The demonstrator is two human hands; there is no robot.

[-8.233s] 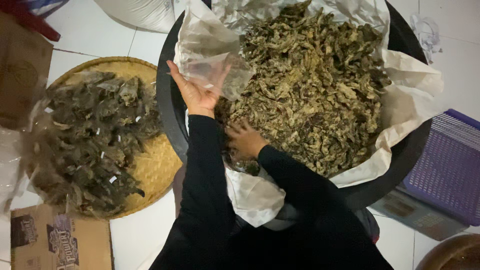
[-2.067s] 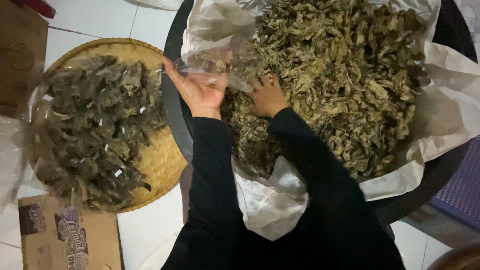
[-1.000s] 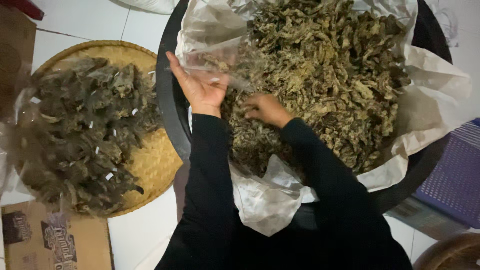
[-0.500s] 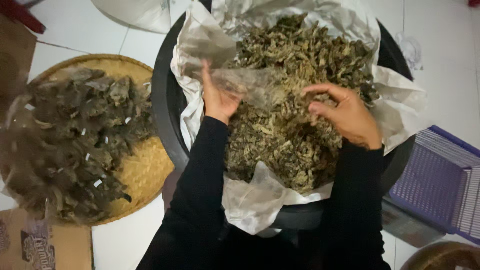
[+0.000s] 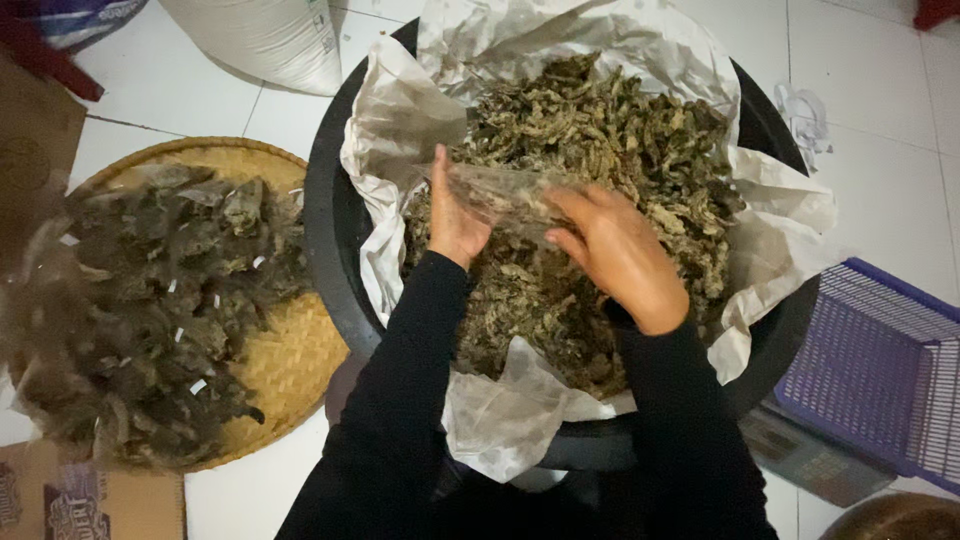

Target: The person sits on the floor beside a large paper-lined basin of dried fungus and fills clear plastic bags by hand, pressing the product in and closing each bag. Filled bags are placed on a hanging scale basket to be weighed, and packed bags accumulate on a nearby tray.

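Currently your left hand [image 5: 455,215] and right hand [image 5: 620,255] both grip a clear plastic bag [image 5: 510,190] over the dried leaves [image 5: 620,150] in the lined black tub [image 5: 330,250]. This appears to be the bag-handling step; the next move likely requires a steady bag mouth. The bag's contents are indistinct, and the woven tray [image 5: 285,365] is blurred.

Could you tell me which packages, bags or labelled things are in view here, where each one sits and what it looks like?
Small clear plastic bag: held between the left hand and right hand, over the dried leaves.
Cardboard box: bottom left corner, brown with a dark printed panel.
White sack: top, left of the black tub, rounded, faint print.
Packets on the woven tray: clear, dark contents, small white tags.
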